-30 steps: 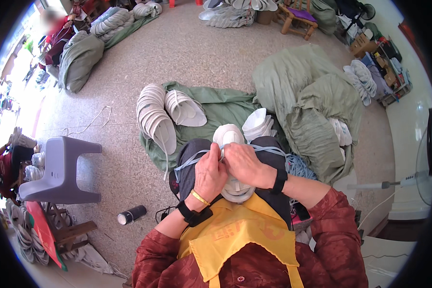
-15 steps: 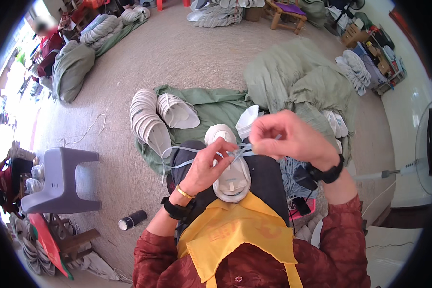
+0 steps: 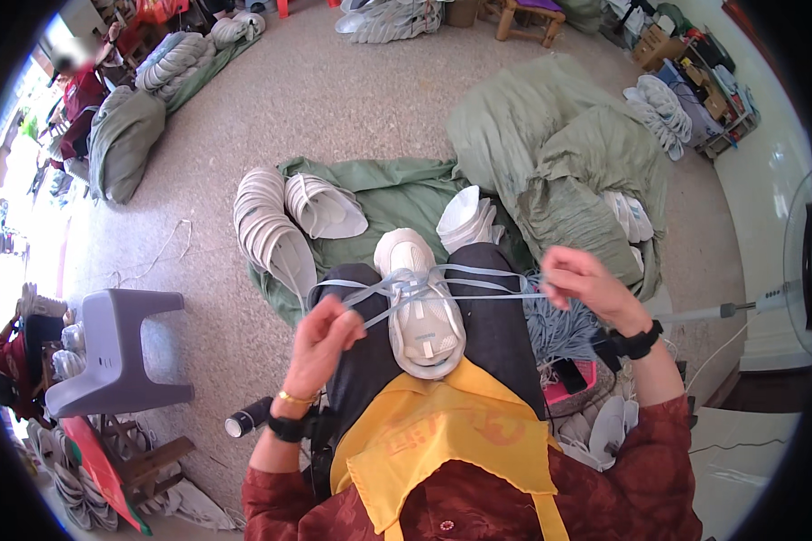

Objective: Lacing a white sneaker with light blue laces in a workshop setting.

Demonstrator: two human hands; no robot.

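Note:
A pale grey and white sneaker (image 3: 431, 338) rests upright across my lap, toe pointing away from me. Light blue shoelace (image 3: 483, 298) criss-crosses its front, and loops and ends run out to both sides. Left of the shoe, my left hand (image 3: 323, 341) is closed with its fingertips pinching one lace strand. Farther right, over the loose laces, my right hand (image 3: 594, 284) pinches another strand, drawn straight back to the shoe. Both hands are apart from the shoe itself.
White shoe stacks (image 3: 271, 230) stand on a green cloth (image 3: 397, 194) ahead. Large green sacks (image 3: 550, 117) lie front right. Beside my right knee are a heap of blue laces (image 3: 559, 329) and a pink basket (image 3: 579, 383). A grey plastic chair (image 3: 122, 356) is left; a fan (image 3: 807, 261) stands right.
My hands have moved apart from close together above the shoe, left hand to the left and right hand to the right. The laces are now stretched sideways, with a crossing over the shoe.

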